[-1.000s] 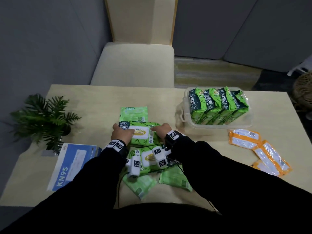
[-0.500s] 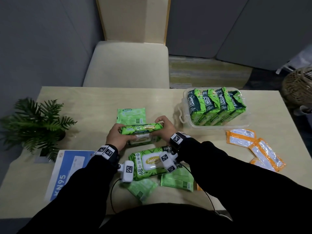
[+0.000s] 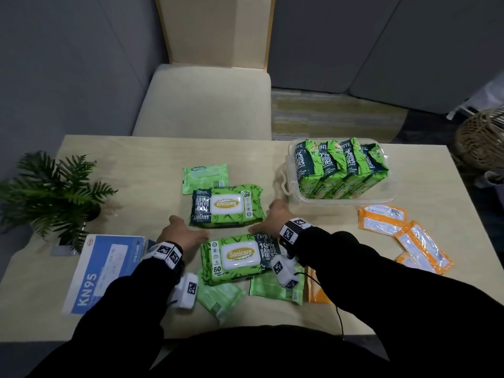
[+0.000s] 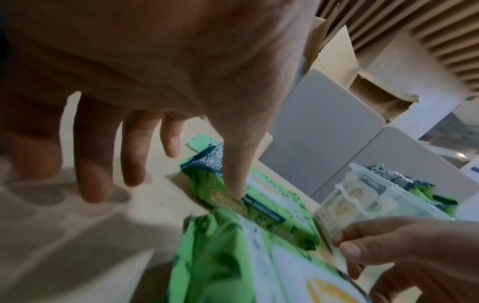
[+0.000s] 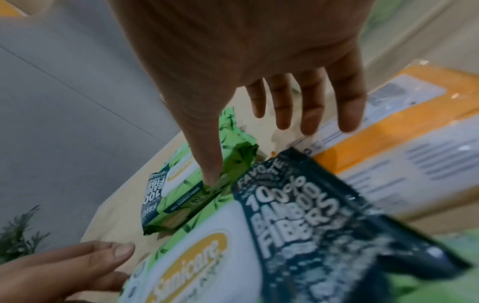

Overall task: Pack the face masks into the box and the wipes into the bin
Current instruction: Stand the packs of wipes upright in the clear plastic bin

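Two large green Sanicare wipes packs lie flat mid-table: the far pack [image 3: 227,207] and the near pack [image 3: 240,257]. My left hand [image 3: 188,233] hovers open by the far pack's near-left corner. My right hand [image 3: 270,216] is open at its right end. Neither holds anything. In the wrist views the fingers are spread and each thumb points down at the far pack [image 4: 204,184] [image 5: 181,196]. The clear bin [image 3: 351,199] holds several packs upright. The blue KN95 box [image 3: 101,271] lies at the left. Orange face mask packets [image 3: 381,219] lie at the right.
Small green wipe sachets lie behind the far pack [image 3: 204,177] and near the front edge [image 3: 221,298] [image 3: 275,290]. Another orange packet [image 3: 316,293] pokes out under my right forearm. A potted plant [image 3: 57,192] stands at the table's left edge. A chair [image 3: 204,102] faces the far side.
Half a second ago both hands held the far pack tilted up on its edge. Now it lies flat on the table, and both hands have let go and drawn back a little.
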`<state>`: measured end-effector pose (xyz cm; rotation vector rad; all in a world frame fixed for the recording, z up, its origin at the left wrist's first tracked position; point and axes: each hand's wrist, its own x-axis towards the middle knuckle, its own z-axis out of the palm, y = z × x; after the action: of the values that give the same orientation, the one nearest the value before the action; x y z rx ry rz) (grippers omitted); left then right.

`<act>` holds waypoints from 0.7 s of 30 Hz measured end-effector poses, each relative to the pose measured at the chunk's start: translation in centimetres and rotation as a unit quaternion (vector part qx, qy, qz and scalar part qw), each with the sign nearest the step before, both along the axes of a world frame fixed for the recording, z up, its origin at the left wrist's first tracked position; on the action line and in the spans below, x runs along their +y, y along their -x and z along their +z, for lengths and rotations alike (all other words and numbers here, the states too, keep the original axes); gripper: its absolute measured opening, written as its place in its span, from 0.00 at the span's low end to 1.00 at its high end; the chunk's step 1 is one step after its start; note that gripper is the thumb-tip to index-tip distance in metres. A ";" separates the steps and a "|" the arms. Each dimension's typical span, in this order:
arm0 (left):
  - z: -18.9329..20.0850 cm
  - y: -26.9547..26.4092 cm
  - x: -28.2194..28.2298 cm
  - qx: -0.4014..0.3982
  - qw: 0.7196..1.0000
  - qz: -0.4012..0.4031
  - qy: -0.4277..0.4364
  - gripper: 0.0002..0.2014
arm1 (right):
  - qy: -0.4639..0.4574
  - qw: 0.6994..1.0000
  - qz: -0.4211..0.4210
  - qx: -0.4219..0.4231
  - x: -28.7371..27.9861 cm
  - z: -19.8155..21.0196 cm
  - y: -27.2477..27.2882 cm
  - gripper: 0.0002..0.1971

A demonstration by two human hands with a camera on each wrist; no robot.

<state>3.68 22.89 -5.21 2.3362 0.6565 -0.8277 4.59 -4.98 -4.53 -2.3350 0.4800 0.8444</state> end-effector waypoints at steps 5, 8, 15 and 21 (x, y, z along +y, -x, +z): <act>-1.4 2.7 -1.2 0.109 0.991 -0.033 0.064 0.38 | -0.048 0.994 0.039 0.092 -1.7 0.3 1.9 0.28; -1.4 3.0 -2.5 0.091 0.993 -0.014 0.078 0.30 | -0.120 0.988 -0.037 0.092 -1.5 -0.1 3.3 0.28; 2.4 0.8 -4.7 0.077 0.985 -0.075 0.138 0.35 | -0.218 0.968 -0.119 0.044 -4.9 3.0 6.1 0.23; 11.7 -1.6 -11.9 -0.067 0.964 -0.175 0.190 0.47 | -0.206 0.967 -0.083 -0.127 -12.7 11.4 6.8 0.28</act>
<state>5.25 11.00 6.46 2.1507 0.0140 -0.8503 -2.21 -17.68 6.86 -1.9510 0.3454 0.4996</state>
